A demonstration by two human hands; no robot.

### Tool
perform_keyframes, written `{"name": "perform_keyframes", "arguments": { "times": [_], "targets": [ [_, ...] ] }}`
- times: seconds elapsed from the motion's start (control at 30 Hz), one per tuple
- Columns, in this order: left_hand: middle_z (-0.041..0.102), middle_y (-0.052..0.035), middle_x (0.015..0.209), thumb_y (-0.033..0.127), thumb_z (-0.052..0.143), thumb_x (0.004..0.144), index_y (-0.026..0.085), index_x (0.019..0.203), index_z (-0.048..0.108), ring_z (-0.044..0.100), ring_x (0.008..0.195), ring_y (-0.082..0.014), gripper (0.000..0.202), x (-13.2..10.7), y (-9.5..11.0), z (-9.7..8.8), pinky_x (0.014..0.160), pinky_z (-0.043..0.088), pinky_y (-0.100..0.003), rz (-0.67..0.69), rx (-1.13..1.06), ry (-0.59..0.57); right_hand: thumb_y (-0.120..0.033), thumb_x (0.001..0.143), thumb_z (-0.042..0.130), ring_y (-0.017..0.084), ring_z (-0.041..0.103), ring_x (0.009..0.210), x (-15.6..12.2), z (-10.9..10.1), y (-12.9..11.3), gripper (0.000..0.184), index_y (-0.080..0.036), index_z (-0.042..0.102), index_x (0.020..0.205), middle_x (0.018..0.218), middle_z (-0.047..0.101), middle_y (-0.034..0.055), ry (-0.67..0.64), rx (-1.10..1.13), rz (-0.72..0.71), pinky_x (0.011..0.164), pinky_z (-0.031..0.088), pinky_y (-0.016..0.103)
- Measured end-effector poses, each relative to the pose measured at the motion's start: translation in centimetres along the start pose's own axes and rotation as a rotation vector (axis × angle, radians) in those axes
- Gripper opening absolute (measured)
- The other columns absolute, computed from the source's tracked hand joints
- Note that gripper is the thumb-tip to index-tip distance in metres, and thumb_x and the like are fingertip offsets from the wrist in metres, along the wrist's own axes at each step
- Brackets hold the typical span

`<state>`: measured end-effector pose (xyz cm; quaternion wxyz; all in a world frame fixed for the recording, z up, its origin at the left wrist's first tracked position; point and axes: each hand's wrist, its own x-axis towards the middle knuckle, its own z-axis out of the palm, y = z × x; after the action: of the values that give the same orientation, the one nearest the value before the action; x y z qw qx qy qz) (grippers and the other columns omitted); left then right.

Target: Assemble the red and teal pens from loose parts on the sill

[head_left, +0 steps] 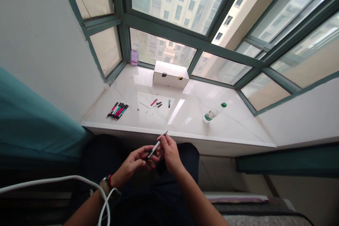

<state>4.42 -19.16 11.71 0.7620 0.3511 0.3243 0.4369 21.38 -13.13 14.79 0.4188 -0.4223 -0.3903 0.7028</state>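
Observation:
My right hand [169, 152] is closed around a white and black pen [155, 149], its dark pointed tip aimed up and away from me. Beside the pen's lower end is my left hand [135, 162], fingers apart and curved under it; whether they touch the pen I cannot tell. Both hands are over my lap, just in front of the white sill. On the sill, loose pen parts lie scattered: a red barrel piece [154, 102], a teal piece [169, 103], small black pieces [159, 105] and a thin rod [144, 105].
A row of several pens [118, 111] lies at the left of the sill [185, 131]. A white box [171, 75] stands by the window, and a green-capped bottle [214, 113] is at the right. A white cable [66, 177] crosses my left forearm.

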Motion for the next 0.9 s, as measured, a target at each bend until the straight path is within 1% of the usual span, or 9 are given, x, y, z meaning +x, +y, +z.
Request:
{"name": "perform_keyframes", "arguments": {
  "times": [0.07, 0.17, 0.3, 0.4, 0.47, 0.57, 0.7, 0.8, 0.9],
  "targets": [
    [0.071, -0.0152, 0.113, 0.026, 0.060, 0.083, 0.018, 0.134, 0.052, 0.068, 0.088, -0.0236, 0.053, 0.1, -0.1, -0.2, 0.077, 0.051, -0.034, -0.011, 0.042, -0.021, -0.051, 0.090, 0.058, 0.008, 0.049, 0.047, 0.0, -0.1, -0.1, 0.033, -0.019, 0.062, 0.092, 0.060, 0.056, -0.0034, -0.044, -0.091, -0.021, 0.046, 0.041, 0.019],
    [0.073, -0.0127, 0.103, 0.035, 0.056, 0.090, 0.017, 0.131, 0.053, 0.067, 0.084, -0.0205, 0.045, 0.2, 0.3, 0.0, 0.077, 0.050, -0.032, -0.026, 0.218, 0.020, -0.051, 0.091, 0.057, 0.009, 0.049, 0.048, 0.3, -0.4, 0.1, 0.034, -0.018, 0.066, 0.093, 0.060, 0.055, -0.0030, -0.102, -0.203, -0.030, 0.047, 0.039, 0.020],
    [0.074, -0.0082, 0.095, 0.042, 0.058, 0.090, 0.018, 0.123, 0.057, 0.065, 0.076, -0.0171, 0.042, 0.9, 0.5, 0.2, 0.075, 0.049, -0.029, -0.050, 0.388, 0.058, -0.049, 0.091, 0.058, 0.009, 0.050, 0.052, 1.2, -0.9, 0.9, 0.039, -0.019, 0.069, 0.113, 0.065, 0.058, -0.0016, -0.154, -0.344, -0.033, 0.050, 0.039, 0.022],
    [0.073, -0.0085, 0.101, 0.048, 0.056, 0.089, 0.017, 0.112, 0.065, 0.065, 0.078, -0.0181, 0.040, 2.0, 0.3, -1.0, 0.072, 0.048, -0.028, -0.057, 0.447, 0.086, -0.047, 0.092, 0.056, 0.010, 0.052, 0.055, 2.4, -1.7, 1.5, 0.043, -0.020, 0.065, 0.124, 0.072, 0.062, 0.0003, -0.198, -0.416, -0.024, 0.054, 0.044, 0.024],
    [0.074, -0.0078, 0.099, 0.051, 0.057, 0.088, 0.016, 0.103, 0.070, 0.064, 0.080, -0.0194, 0.040, 3.0, 0.4, -2.6, 0.074, 0.048, -0.028, -0.057, 0.524, 0.129, -0.045, 0.090, 0.058, 0.011, 0.055, 0.060, 3.6, -2.5, 1.9, 0.045, -0.022, 0.062, 0.129, 0.086, 0.066, 0.0028, -0.191, -0.485, -0.027, 0.056, 0.047, 0.025],
    [0.075, -0.0064, 0.093, 0.053, 0.062, 0.083, 0.018, 0.096, 0.076, 0.064, 0.087, -0.0226, 0.040, 4.4, 1.1, -5.3, 0.080, 0.047, -0.030, -0.073, 0.637, 0.200, -0.041, 0.087, 0.061, 0.014, 0.060, 0.072, 6.3, -4.2, 2.7, 0.045, -0.024, 0.059, 0.129, 0.106, 0.065, 0.0060, -0.074, -0.639, -0.073, 0.061, 0.050, 0.027],
    [0.074, -0.0054, 0.100, 0.054, 0.064, 0.081, 0.021, 0.102, 0.078, 0.062, 0.097, -0.0246, 0.041, 5.5, 2.2, -8.2, 0.089, 0.045, -0.032, 0.016, 0.662, 0.389, -0.036, 0.091, 0.055, 0.016, 0.062, 0.077, 11.4, -6.0, 3.5, 0.033, -0.020, 0.063, 0.119, 0.104, 0.065, 0.0067, -0.017, -0.896, -0.099, 0.075, 0.052, 0.032],
    [0.071, -0.0050, 0.091, 0.054, 0.068, 0.078, 0.021, 0.104, 0.078, 0.061, 0.087, -0.0218, 0.043, 5.4, 2.7, -9.1, 0.077, 0.048, -0.028, 0.052, 0.596, 0.498, -0.028, 0.092, 0.054, 0.020, 0.061, 0.092, 15.6, -6.1, 3.6, 0.027, -0.018, 0.066, 0.113, 0.109, 0.063, 0.0094, -0.026, -1.210, -0.207, 0.090, 0.047, 0.034],
    [0.070, -0.0043, 0.090, 0.052, 0.073, 0.074, 0.022, 0.107, 0.077, 0.058, 0.076, -0.0177, 0.045, 4.5, 3.0, -9.7, 0.062, 0.047, -0.023, 0.042, 0.498, 0.544, -0.024, 0.092, 0.052, 0.022, 0.057, 0.105, 19.8, -5.4, 3.5, 0.027, -0.016, 0.065, 0.115, 0.114, 0.059, 0.0117, 0.008, -1.437, -0.234, 0.095, 0.043, 0.032]
  ]
}}
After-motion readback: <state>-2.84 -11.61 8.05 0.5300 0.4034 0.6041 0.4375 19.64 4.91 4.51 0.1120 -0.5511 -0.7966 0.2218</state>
